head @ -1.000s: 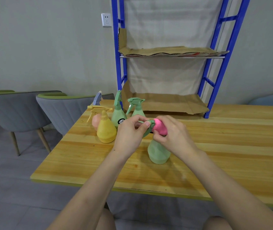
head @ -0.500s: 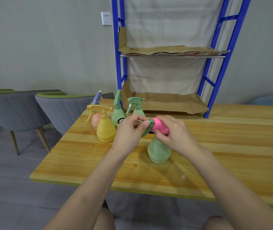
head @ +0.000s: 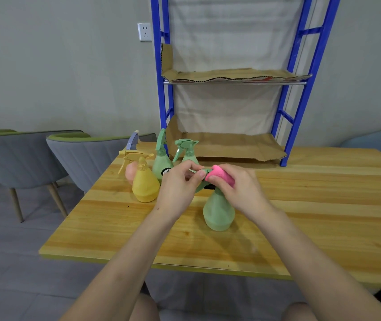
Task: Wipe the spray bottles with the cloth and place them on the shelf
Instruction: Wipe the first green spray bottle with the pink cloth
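Mid-frame, the green bottle [head: 218, 212] sits on the table [head: 324, 205], its head mostly buried under both hands. Left hand [head: 180, 184] pinches the nozzle, right hand [head: 238, 188] squeezes the cloth [head: 222, 176] against it. The pinkish bottle [head: 130, 170] behind the yellow one [head: 145, 184] is barely visible.
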A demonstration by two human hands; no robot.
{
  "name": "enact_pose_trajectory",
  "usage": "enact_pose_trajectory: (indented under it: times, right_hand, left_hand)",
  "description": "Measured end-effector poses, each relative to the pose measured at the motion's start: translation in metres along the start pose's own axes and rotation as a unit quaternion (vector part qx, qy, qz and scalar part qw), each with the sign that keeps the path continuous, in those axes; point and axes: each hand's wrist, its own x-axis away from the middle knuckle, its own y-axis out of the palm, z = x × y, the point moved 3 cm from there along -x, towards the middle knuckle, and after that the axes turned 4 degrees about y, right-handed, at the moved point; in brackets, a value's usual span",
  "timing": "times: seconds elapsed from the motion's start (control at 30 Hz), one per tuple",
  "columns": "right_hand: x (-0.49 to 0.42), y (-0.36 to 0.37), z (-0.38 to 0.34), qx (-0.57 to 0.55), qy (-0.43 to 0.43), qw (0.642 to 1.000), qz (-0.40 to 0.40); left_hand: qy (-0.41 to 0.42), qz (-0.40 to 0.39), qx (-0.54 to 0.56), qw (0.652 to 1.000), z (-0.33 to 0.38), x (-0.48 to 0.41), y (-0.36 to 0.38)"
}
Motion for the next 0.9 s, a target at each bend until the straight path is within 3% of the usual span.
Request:
enact_pose_trajectory:
  times: [0.07,0.23,0.43,0.53,0.6,0.77,0.9]
  right_hand:
    - [-0.002,-0.004,0.003,-0.01,-0.016,1.0,-0.014]
    - [-0.009,-0.023,0.012,-0.013,0.007,0.984,-0.18]
    - [-0.008,-0.011,-0.001,0.023,0.07,0.993,-0.088]
    - [0.0,-0.007,-0.003,0.026,0.048,0.998,-0.034]
    - [0.001,-0.008,-0.001,0.007,0.035,0.999,-0.039]
    - [-0.002,-0.029,0.006,-0.079,0.059,0.973,-0.207]
    - [-0.001,-0.036,0.01,-0.095,0.072,0.961,-0.25]
  left_hand:
    - [-0.001,-0.009,-0.003,1.0,0.0,0.0,-0.001]
    - [0.006,-0.019,-0.037,0.999,0.005,-0.002,-0.002]
    - [0.011,-0.003,-0.03,0.999,0.004,0.001,-0.003]
    - [0.01,-0.005,-0.023,1.0,0.004,0.001,-0.002]
    - [0.01,-0.011,-0.029,0.999,0.005,0.0,-0.002]
    - [0.011,-0.012,-0.045,0.999,0.005,0.001,-0.002]
    - [0.006,-0.013,-0.058,0.998,0.006,0.001,-0.001]
